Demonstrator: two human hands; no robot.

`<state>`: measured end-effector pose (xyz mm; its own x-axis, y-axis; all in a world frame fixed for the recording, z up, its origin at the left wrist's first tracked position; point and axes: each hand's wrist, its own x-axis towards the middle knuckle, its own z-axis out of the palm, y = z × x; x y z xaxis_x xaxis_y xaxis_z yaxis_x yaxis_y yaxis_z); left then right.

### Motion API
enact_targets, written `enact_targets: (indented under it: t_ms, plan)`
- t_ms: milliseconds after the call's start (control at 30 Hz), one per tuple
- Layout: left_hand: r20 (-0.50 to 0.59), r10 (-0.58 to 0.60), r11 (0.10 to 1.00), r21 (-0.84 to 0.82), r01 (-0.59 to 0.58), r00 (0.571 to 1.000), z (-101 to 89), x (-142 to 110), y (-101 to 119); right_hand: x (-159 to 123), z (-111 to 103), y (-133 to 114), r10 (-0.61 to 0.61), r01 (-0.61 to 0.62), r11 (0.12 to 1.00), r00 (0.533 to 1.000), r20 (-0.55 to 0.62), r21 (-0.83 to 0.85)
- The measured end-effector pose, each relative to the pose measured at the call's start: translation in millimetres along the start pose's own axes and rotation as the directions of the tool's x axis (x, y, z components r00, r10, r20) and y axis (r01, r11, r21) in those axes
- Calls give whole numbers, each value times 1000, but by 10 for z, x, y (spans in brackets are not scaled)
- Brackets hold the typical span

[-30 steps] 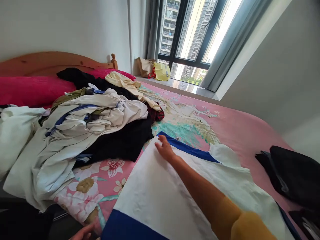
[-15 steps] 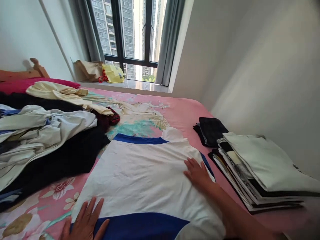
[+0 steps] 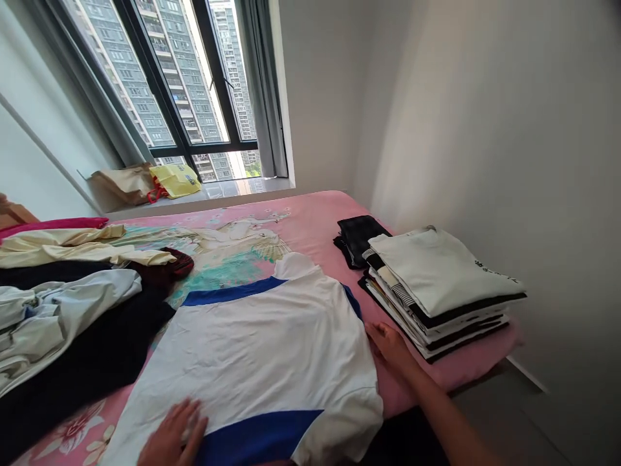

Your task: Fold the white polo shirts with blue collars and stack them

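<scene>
A white shirt [image 3: 262,349] with blue panels lies spread out on the bed, its collar pointing away to the right. My left hand [image 3: 174,437] is over the lower left part of the shirt, slightly blurred, with fingers stretched out beside the blue panel [image 3: 257,437]. At the shirt's right edge, close to the blue sleeve trim, is my right hand [image 3: 392,349]. Its fingers are extended and its fingertips are at the cloth's border; whether they touch it is hard to see. Neither hand visibly grips anything.
A stack of folded clothes [image 3: 436,278] stands on the right of the bed, beside folded dark garments [image 3: 359,236]. Loose clothes [image 3: 72,310] lie heaped at the left. A yellow bag [image 3: 175,180] and a brown paper bag [image 3: 123,183] sit on the windowsill.
My right hand has moved off the shirt's surface to its right edge. My left hand stays near the lower left. The view has turned right, showing the bed's corner and floor.
</scene>
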<state>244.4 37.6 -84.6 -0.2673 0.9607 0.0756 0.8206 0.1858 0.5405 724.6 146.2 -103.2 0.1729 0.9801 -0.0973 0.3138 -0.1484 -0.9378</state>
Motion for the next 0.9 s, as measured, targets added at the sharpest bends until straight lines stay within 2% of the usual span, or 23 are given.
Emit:
enact_targets:
  t_ms: [67, 133, 233, 333, 400, 500, 567, 667, 733, 833, 900]
  plan:
    - [25, 157, 970, -190, -149, 987, 238, 111, 432, -3, -16, -49, 18, -16, 998, 999, 33, -54]
    - [99, 305, 935, -218, -278, 947, 487, 225, 921, -7, -22, -107, 52, -46, 995, 996, 66, -84]
    - [199, 441, 897, -54, -439, 875, 781, 411, 1540, -40, -23, -147, 101, -98, 995, 988, 121, -36]
    - [252, 451, 857, 145, -494, 856, 984, 566, 1838, -76, -23, -132, 156, -174, 976, 978, 139, 130]
    - [287, 411, 840, 251, -482, 865, 1093, 621, 1873, -70, -22, -117, 175, -210, 951, 971, 163, 229]
    - [317, 370, 811, 349, -470, 873, 1198, 638, 1812, -4, -10, -108, 200, -248, 923, 963, 183, 296]
    - [346, 383, 784, 369, -499, 857, 1203, 634, 1748, 57, 1, -100, 230, -279, 906, 956, 182, 318]
    - [398, 380, 756, 387, -528, 835, 1107, 646, 1589, 121, -1, -66, 265, -308, 889, 950, 169, 338]
    - [371, 328, 761, 441, -476, 869, 995, 672, 1413, 131, -22, -36, 278, -313, 882, 949, 146, 352]
    - [267, 160, 785, 550, -287, 950, 813, 730, 1128, 118, -56, -8, 292, -312, 872, 950, 111, 377]
    - [212, 30, 788, 596, -154, 977, 728, 772, 1049, 108, -59, -6, 282, -297, 872, 954, 98, 389]
